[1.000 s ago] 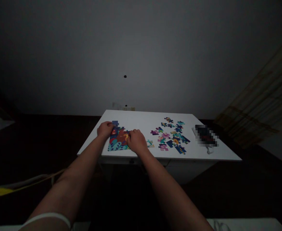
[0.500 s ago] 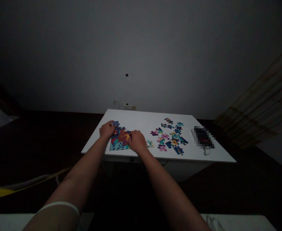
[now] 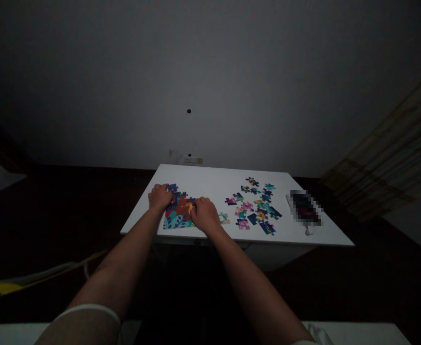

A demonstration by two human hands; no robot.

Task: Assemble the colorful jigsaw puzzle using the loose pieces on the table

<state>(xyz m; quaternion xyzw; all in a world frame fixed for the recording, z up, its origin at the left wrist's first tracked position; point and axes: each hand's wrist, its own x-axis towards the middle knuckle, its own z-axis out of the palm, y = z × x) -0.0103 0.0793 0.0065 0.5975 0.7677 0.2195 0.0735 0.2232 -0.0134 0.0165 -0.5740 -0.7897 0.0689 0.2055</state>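
A partly joined jigsaw puzzle (image 3: 177,218) with red, brown and blue leafy artwork lies at the left front of the white table (image 3: 210,179). At its upper left edge is my left hand (image 3: 159,197), fingers curled against the border beside a dark blue puzzle piece (image 3: 173,187). My right hand (image 3: 205,214) rests over the right side of the puzzle, its fingers bent down on the pieces and covering part of them. A pale piece with teal (image 3: 224,218) lies just right of that hand. What sits under the fingertips is hidden.
Several loose puzzle pieces (image 3: 263,209) are scattered over the table's right half, some overlapping. A pixelated dark object (image 3: 306,207) with a white cord lies near the right edge. Behind the table stands a grey wall (image 3: 232,96) with a socket strip (image 3: 193,160).
The camera view has shifted slightly. Both hands keep nearly the same places on the puzzle, with only small finger movement, and the loose pieces lie as before.
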